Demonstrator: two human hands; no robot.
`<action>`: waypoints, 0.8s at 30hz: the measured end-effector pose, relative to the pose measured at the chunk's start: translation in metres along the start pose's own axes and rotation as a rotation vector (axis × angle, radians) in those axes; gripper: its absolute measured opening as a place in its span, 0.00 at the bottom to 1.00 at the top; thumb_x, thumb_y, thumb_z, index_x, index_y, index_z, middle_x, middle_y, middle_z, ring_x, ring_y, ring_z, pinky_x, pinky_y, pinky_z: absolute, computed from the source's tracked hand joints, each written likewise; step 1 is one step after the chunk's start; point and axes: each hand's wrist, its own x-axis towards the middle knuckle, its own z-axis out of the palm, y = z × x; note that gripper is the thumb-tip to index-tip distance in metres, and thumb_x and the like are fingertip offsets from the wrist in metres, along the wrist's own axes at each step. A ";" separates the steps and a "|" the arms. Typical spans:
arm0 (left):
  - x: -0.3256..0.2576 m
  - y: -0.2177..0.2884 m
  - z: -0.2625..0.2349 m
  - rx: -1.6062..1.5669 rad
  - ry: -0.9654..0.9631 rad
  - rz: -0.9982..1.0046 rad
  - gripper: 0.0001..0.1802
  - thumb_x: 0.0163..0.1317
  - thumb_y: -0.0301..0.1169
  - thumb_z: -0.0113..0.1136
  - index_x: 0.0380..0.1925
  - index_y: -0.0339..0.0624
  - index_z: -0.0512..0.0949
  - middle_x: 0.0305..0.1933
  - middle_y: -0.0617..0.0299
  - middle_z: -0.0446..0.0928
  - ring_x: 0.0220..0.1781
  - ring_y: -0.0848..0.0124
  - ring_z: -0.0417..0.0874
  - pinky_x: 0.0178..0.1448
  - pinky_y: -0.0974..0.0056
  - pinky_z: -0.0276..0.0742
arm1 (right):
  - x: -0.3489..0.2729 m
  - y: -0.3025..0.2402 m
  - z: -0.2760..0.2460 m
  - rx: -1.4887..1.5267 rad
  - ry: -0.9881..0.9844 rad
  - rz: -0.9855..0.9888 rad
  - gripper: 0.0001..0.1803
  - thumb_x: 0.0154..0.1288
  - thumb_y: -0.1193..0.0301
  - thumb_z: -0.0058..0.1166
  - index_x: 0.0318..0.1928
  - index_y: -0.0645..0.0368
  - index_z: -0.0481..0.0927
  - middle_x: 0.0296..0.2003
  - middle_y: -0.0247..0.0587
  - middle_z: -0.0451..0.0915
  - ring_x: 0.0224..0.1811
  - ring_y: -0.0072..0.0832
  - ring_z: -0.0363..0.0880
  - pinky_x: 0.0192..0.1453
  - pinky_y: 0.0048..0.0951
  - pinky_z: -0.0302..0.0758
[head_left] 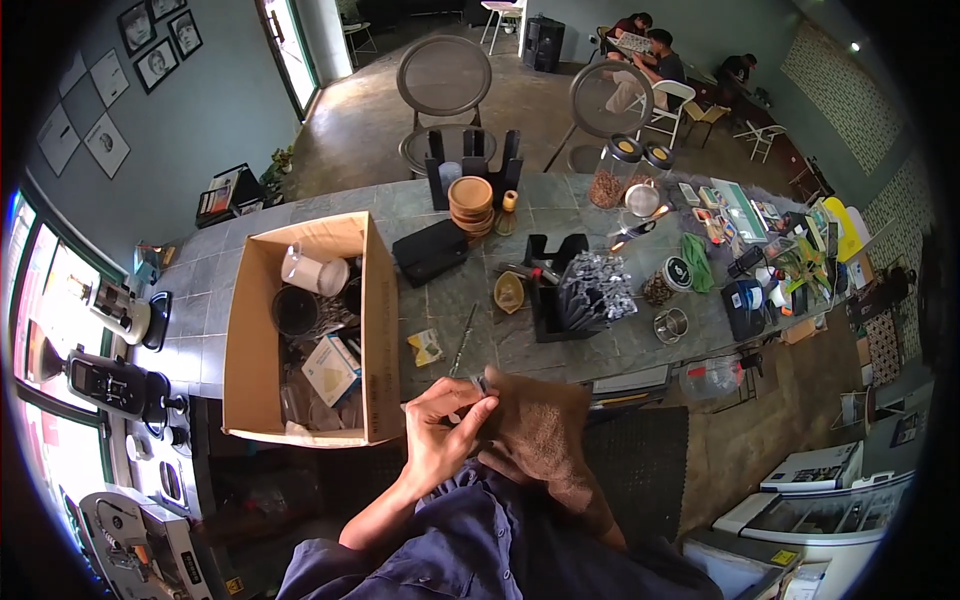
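Near the counter's front edge, my left hand (445, 425) is closed, thumb and fingers pinching a small shiny metal piece (480, 385); most of that piece is hidden by the fingers. A brown towel (545, 420) drapes over my right hand and wrist, so its fingers cannot be seen. The metal piece lies against the towel's upper left corner. Just beyond my left hand, a thin, long metallic stick (463, 338) and a small yellow-and-white packet (426, 347) rest on the dark tiled counter (440, 300).
To the left stands an open cardboard box (380, 330) of jars and a small carton. A black holder (550, 315) beside many silver-tipped utensils (595, 285), glass jars (610, 180), wooden bowls (470, 205) and a green cloth (695, 262) occupy the counter. People sit far back.
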 end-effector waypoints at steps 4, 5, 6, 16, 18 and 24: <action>0.026 0.021 0.024 -0.203 0.061 -0.140 0.05 0.67 0.25 0.74 0.35 0.32 0.91 0.31 0.60 0.84 0.34 0.76 0.81 0.37 0.69 0.74 | -0.009 0.044 -0.027 0.004 -0.223 -0.109 0.21 0.57 0.58 0.73 0.44 0.56 0.81 0.26 0.38 0.83 0.31 0.37 0.89 0.28 0.38 0.79; 0.036 0.029 0.030 -0.241 0.107 -0.194 0.06 0.67 0.25 0.73 0.34 0.31 0.91 0.31 0.60 0.85 0.34 0.76 0.82 0.37 0.70 0.75 | -0.011 0.054 -0.032 -0.004 -0.125 -0.098 0.18 0.58 0.58 0.73 0.41 0.54 0.81 0.26 0.37 0.82 0.31 0.35 0.88 0.28 0.38 0.79; 0.045 0.022 0.037 -0.230 0.121 -0.085 0.07 0.68 0.25 0.72 0.34 0.30 0.90 0.32 0.58 0.85 0.33 0.75 0.83 0.37 0.70 0.78 | -0.011 0.064 -0.034 -0.002 -0.126 -0.092 0.18 0.58 0.58 0.73 0.41 0.54 0.81 0.26 0.37 0.82 0.31 0.35 0.88 0.28 0.38 0.79; 0.112 -0.028 0.123 -0.029 0.298 0.142 0.02 0.69 0.18 0.68 0.37 0.27 0.86 0.42 0.53 0.85 0.38 0.72 0.88 0.43 0.68 0.91 | -0.036 0.190 0.042 0.731 0.298 0.177 0.24 0.67 0.56 0.71 0.22 0.53 0.73 0.20 0.31 0.72 0.18 0.30 0.76 0.22 0.33 0.73; 0.111 -0.059 0.154 0.009 0.245 0.138 0.01 0.67 0.16 0.69 0.37 0.27 0.86 0.42 0.53 0.86 0.38 0.72 0.89 0.42 0.70 0.90 | -0.031 0.196 0.025 0.607 0.254 0.141 0.23 0.64 0.56 0.72 0.22 0.52 0.74 0.19 0.32 0.71 0.17 0.30 0.76 0.21 0.33 0.72; 0.100 -0.096 0.215 0.099 0.204 0.113 0.05 0.64 0.20 0.74 0.38 0.31 0.89 0.39 0.58 0.87 0.37 0.74 0.88 0.38 0.69 0.85 | -0.023 0.202 -0.017 0.235 0.101 0.032 0.21 0.54 0.58 0.77 0.22 0.52 0.75 0.16 0.34 0.68 0.14 0.28 0.77 0.18 0.33 0.70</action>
